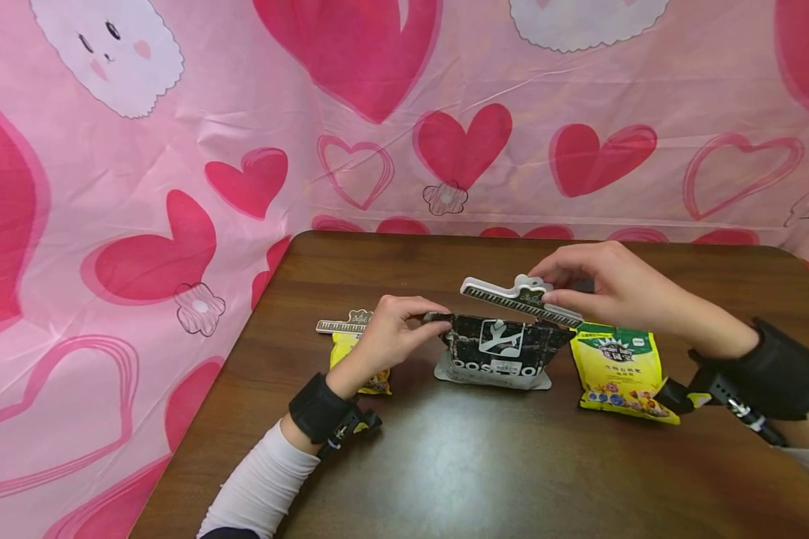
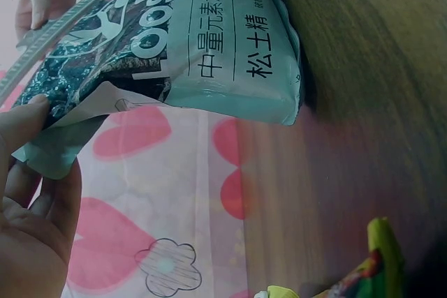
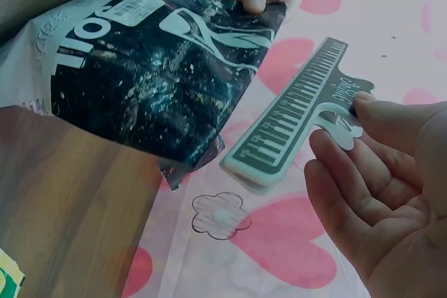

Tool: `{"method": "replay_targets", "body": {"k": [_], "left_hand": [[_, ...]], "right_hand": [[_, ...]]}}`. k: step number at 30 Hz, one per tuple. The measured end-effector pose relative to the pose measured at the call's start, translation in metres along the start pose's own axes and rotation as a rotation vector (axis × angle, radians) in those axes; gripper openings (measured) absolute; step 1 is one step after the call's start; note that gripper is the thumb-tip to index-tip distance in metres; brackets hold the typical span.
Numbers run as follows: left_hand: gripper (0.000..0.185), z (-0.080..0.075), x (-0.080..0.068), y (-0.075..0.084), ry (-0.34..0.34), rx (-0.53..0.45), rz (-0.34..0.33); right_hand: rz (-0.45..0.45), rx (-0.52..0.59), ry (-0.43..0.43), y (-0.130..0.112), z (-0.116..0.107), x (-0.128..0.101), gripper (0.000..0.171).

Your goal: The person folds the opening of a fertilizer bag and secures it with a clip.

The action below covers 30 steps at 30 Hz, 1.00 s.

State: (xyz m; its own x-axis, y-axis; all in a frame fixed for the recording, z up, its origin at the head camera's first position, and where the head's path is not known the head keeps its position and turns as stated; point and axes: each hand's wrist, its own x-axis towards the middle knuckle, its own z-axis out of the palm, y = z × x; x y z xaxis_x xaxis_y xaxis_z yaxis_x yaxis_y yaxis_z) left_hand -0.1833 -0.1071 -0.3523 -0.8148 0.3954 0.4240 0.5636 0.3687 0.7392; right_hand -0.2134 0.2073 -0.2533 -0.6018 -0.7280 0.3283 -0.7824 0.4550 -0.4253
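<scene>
A black and white bag stands on the table in the middle of the head view. My left hand pinches its top left corner between thumb and fingers, as the left wrist view also shows with the bag. My right hand grips a long clip with a piano-key pattern by its handle. In the right wrist view the clip is beside the bag's top edge, apart from it, with thumb and fingertips on the wavy handle. The head view shows it tilted above the bag's top.
To the right lies a yellow and green bag. On the left, partly behind my left hand, is a smaller yellow bag with a similar piano-key clip at its top. A pink heart-patterned cloth hangs behind the brown table.
</scene>
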Motion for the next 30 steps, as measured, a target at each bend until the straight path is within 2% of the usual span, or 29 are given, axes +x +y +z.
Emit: {"method": "replay_targets", "body": {"k": [10, 18, 30], "left_hand": [[0.013, 0.0, 0.0, 0.001, -0.001, 0.0, -0.006], [0.014, 0.0, 0.0, 0.0, 0.0, -0.001, -0.013], [0.015, 0.0, -0.001, 0.0, -0.003, -0.02, -0.039]], "right_hand": [[-0.046, 0.012, 0.036, -0.004, 0.006, 0.0, 0.034], [-0.048, 0.012, 0.053, -0.006, 0.011, 0.0, 0.033], [-0.064, 0.041, 0.03, -0.008, 0.022, 0.004, 0.031]]}}
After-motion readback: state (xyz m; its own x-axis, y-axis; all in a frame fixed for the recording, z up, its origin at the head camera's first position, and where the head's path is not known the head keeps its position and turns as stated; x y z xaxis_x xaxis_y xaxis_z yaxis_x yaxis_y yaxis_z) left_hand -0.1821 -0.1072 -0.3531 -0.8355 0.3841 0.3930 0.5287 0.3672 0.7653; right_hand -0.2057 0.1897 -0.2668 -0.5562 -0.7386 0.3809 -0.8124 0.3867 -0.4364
